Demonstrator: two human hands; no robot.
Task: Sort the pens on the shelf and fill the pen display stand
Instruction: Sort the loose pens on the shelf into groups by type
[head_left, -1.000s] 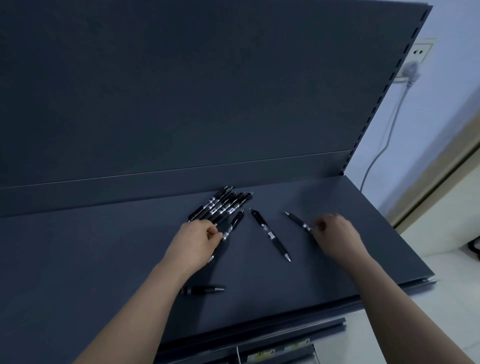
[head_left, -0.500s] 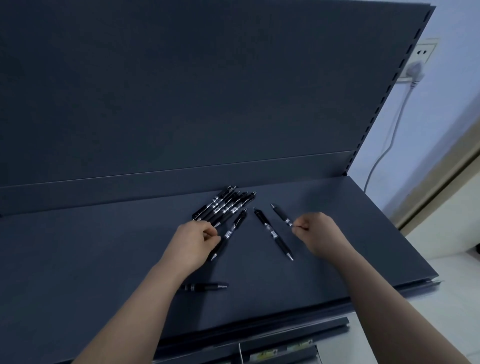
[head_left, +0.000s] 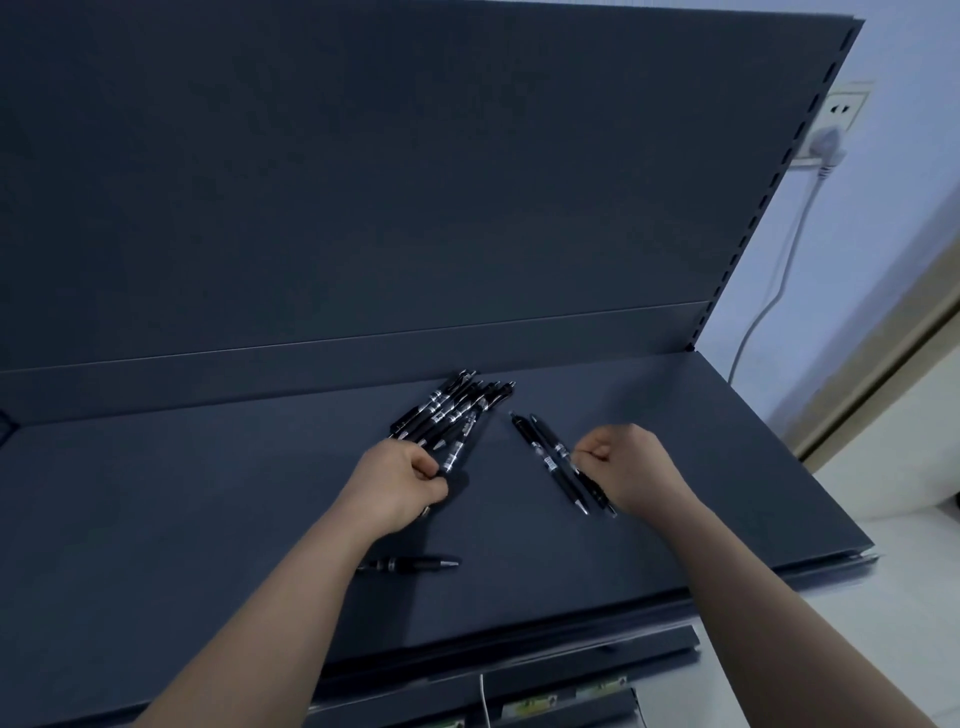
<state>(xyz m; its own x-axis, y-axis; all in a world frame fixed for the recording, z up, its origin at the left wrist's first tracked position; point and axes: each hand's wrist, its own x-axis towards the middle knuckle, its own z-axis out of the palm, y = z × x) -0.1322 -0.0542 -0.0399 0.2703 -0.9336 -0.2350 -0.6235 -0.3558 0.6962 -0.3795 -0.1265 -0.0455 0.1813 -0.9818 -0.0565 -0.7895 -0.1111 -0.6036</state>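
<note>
Since these are slim plastic click pens, I judge them light, stiff and smooth enough to roll or skid on the dark shelf (head_left: 208, 519). Each is best taken mid-barrel, near the printed band, rather than by the narrow tip. The left hand (head_left: 402, 483) has its fingers curled round the lower part of an edge pen (head_left: 460, 448) at the near side of the gathered bundle (head_left: 447, 405), which lies slanted close to the back panel (head_left: 363, 182). The right hand (head_left: 631, 467) pinches an outer pen (head_left: 558, 447) between thumb and fingertips; it lies parallel to and just beside an inner pen (head_left: 548, 462). A stray pen (head_left: 410, 564) lies alone near the shelf's front, one end hidden by the left forearm. No display stand is in view, so sorting seems to be the step in hand and filling is not yet begun. A sideways nudge could scatter the bundle.
</note>
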